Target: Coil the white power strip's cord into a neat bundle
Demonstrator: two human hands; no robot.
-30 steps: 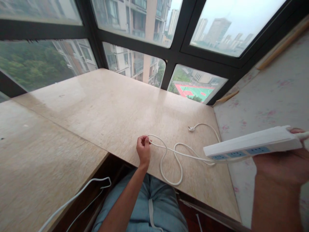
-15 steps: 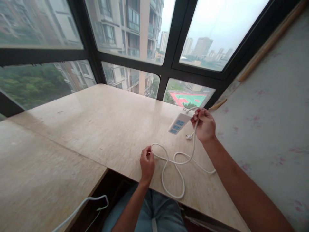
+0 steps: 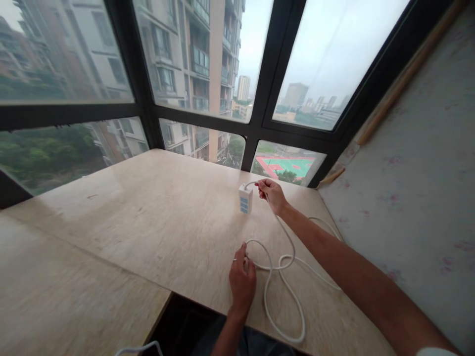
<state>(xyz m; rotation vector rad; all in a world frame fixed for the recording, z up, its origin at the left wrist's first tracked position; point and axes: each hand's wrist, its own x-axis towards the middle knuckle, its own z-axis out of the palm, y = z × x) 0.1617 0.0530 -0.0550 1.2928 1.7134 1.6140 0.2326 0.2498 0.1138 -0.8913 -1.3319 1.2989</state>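
A white power strip (image 3: 245, 199) with several blue sockets stands near the window end of the counter, its cord leaving from the top. Close beside it, my right hand (image 3: 272, 195) pinches the white cord (image 3: 287, 232) a short way from the strip. Lower down, my left hand (image 3: 243, 279), with a ring on one finger, has its fingers curled around a loop of the same cord. Between my hands and to the right, the cord lies in crossing loops on the counter. The plug is hidden, probably behind my right forearm.
A beige marble-patterned counter (image 3: 141, 222) runs up to dark-framed windows (image 3: 208, 118). On the right rises a floral-papered wall (image 3: 404, 198) with a chipped lower edge. Another white cable (image 3: 141, 347) hangs at the counter's inner edge, by a dark gap.
My right hand has moved left with the power strip, which has swung from tilted to upright. The left hand has shifted slightly right with its cord loop. The view has tilted up.
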